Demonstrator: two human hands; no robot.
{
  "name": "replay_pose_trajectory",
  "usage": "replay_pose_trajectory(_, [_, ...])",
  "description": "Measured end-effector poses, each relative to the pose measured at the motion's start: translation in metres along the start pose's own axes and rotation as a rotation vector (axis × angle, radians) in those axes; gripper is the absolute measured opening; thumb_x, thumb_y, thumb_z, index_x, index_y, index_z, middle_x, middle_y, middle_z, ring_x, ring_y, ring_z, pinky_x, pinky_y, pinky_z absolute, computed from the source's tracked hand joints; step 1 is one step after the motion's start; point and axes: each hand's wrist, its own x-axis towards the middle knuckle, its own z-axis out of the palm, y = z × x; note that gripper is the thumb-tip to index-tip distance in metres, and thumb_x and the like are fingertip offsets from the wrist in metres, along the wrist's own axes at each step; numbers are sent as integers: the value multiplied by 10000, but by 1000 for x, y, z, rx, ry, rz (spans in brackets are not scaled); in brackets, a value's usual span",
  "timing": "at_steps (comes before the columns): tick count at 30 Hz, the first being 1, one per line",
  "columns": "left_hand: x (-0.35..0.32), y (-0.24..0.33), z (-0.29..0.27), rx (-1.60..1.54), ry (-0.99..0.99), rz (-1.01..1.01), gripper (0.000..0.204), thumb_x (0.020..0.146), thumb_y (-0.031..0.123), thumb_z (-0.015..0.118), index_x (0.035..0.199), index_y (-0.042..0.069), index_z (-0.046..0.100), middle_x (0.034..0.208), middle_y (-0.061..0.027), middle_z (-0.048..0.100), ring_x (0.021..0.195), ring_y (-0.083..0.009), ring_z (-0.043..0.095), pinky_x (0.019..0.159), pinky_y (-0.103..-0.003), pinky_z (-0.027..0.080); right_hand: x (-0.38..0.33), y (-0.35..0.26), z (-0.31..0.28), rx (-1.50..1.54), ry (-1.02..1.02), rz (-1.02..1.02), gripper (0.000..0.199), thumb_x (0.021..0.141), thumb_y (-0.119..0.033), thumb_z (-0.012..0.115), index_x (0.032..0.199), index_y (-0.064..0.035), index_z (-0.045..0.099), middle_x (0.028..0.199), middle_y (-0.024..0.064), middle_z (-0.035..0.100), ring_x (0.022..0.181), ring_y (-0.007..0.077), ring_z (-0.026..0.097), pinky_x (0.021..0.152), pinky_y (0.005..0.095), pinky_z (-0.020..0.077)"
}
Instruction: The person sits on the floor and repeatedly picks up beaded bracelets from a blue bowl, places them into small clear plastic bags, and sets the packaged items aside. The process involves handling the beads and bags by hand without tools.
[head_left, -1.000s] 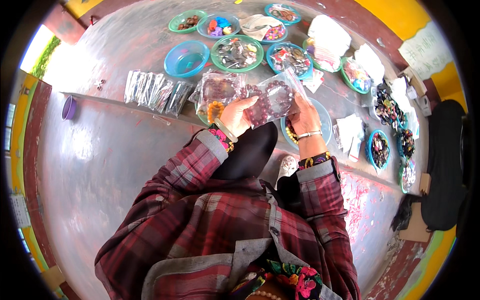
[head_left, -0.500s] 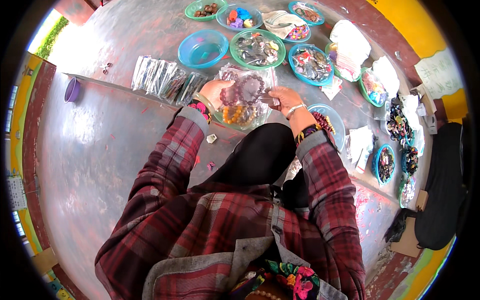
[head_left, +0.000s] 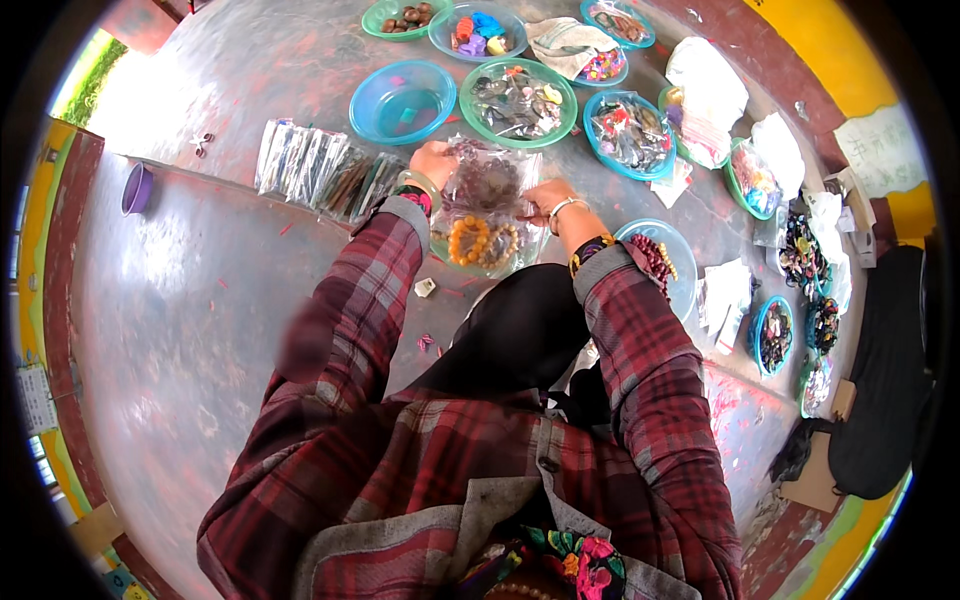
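1. Clear plastic bag of dark purple bead bracelets [head_left: 485,182]: it is held between the two hands, above the far part of a green-rimmed basin [head_left: 478,275], and its beads are seen through the plastic.
2. The bag's upper left edge is met by the left hand [head_left: 432,163]; how tightly its fingers are closed cannot be told, as the tips are small and partly hidden.
3. The bag's right edge is pinched by the right hand [head_left: 548,203], its fingers drawn narrow over the plastic.
4. In the near part of the basin, orange bead bracelets [head_left: 468,240] are seen under clear plastic.
5. A pale bangle [head_left: 416,182] is worn on the left wrist and a silver bracelet [head_left: 567,206] on the right; both arms are covered by red plaid sleeves [head_left: 628,320].
6. To the left, a row of slim clear packets [head_left: 315,165] is laid out on the raised floor [head_left: 270,75].
7. To the right, dark red bead strings [head_left: 655,256] are held in a light blue basin [head_left: 684,290], with white cards [head_left: 728,293] beside it.
8. Beyond the bag, a blue basin [head_left: 380,95] is set near a green basin [head_left: 520,143] filled with small packets.
9. Farther left, scissors [head_left: 202,144] and a purple bowl [head_left: 137,190] are seen.
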Motion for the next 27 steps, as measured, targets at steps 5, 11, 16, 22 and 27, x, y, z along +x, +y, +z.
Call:
replay_pose_trajectory(5, [-31, 36, 4, 288, 181, 226, 427, 775, 159, 601, 1162, 11, 496, 1223, -210, 479, 1137, -337, 455, 935, -407, 381, -9, 0, -15, -103, 23, -28, 164, 773, -126, 543, 893, -22, 585, 811, 89, 636, 597, 191, 647, 424, 250, 435])
replay_pose_trajectory(11, [-71, 45, 26, 753, -80, 457, 556, 879, 356, 439, 1331, 53, 327, 1408, -187, 249, 1320, -338, 192, 1070, -459, 161, -63, 10, -45, -211, 66, -301, 191, 804, -160, 523, 891, -24, 624, 766, 66, 646, 613, 159, 655, 436, 251, 452])
replay_pose_trajectory(16, [-79, 59, 36, 965, -268, 342, 610, 903, 454, 341, 1390, 104, 230, 1455, -164, 144, 1357, -297, 104, 1087, -442, 88, -113, 29, -62, -222, -50, -371, 221, 814, -180, 539, 933, -15, 627, 785, 59, 648, 637, 157, 654, 489, 246, 482])
replay_pose_trajectory(22, [-71, 43, 47, 1032, -220, 400, 659, 881, 477, 363, 1398, 102, 197, 1462, -163, 115, 1353, -329, 89, 1080, -474, 80, -122, 60, -70, -485, 0, -798, 141, 766, -145, 553, 857, -65, 625, 820, 72, 636, 706, 236, 626, 617, 335, 498])
replay_pose_trajectory(27, [-70, 46, 45, 1061, -163, 405, 671, 859, 481, 418, 1395, 131, 216, 1446, -161, 177, 1343, -332, 130, 1076, -474, 102, -146, 54, -64, -497, 248, -860, 195, 774, -261, 530, 796, -110, 652, 758, 139, 625, 749, 328, 598, 692, 407, 469])
